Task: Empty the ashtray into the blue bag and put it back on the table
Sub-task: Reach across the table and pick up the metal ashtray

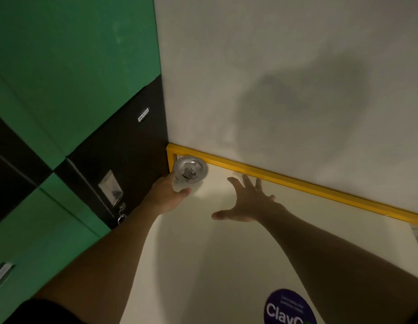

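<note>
Ashtray (190,169): round, shiny metal, grey ash in the bowl; sits in the far left corner of the desk, just past the left grip, close to the yellow rim.
Left grip (171,192): reaches to the ashtray's near-left edge; index finger touches or nearly touches the rim, thumb curls under the near side; fingers partly hidden, so cannot tell whether clenched on the ashtray or merely at it.
Right grip (247,202): released, fingers spread wide, palm down, holds nothing; hovers low over the desk, well right of the ashtray, fingertips near the yellow rim.
Desk (203,253): pale cream top, below both grips and both bare forearms; darker shadow of the arms across the near part.
Rim (297,183): yellow bar along the desk's far edge, just beyond both grips, turning a corner behind the ashtray.
Sticker (288,308): dark round patch with white letters "Clay" readable, the rest cut off; on the desk well nearer than the right grip, under the right forearm.
Wall (285,78): plain off-white, beyond the rim; dark shadow on it above the right grip.
Lockers (74,113): green and black doors left of the left grip; black door nearest the ashtray bears a metal plate and a small white label.
Padlock (121,217): hangs on the black door, left of the left forearm.
</note>
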### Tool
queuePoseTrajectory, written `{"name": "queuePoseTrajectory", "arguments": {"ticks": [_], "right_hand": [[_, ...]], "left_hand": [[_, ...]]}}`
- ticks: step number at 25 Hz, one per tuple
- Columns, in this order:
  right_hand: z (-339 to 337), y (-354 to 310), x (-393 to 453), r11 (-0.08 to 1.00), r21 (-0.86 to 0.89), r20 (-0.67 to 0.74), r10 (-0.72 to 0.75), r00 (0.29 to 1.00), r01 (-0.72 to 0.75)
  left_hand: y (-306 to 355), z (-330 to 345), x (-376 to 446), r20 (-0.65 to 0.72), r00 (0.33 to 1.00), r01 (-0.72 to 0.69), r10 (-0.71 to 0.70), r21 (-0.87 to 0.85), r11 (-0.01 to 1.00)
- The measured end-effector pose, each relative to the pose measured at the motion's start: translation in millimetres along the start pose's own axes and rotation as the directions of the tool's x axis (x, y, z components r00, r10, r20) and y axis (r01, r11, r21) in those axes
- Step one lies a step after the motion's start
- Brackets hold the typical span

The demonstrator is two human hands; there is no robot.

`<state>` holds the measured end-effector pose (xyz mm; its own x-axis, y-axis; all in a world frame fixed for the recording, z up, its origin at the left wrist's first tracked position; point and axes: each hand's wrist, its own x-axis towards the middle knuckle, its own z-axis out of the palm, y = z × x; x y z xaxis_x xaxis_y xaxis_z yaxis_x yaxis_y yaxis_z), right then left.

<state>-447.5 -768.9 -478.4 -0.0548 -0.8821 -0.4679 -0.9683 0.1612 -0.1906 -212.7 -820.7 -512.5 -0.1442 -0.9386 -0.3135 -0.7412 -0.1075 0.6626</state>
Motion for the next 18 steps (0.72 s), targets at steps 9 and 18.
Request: {"name": "queuePoseTrajectory", "arguments": {"ticks": [9, 18], "right_hand": [[32.7, 4.2, 71.6, 1.0, -0.009, 0.068, 0.016, 0.998, -0.015], [57.6, -1.1, 106.0, 0.999, 0.011, 0.093, 0.038, 0.995, -0.039]], "left_hand": [[-21.5, 20.9, 82.9, -0.131, 0.985, 0.103, -0.11, -0.062, 0.993], [-29.4, 28.8, 129.0, -0.224, 0.968, 0.094, -0.111, -0.087, 0.992]]}}
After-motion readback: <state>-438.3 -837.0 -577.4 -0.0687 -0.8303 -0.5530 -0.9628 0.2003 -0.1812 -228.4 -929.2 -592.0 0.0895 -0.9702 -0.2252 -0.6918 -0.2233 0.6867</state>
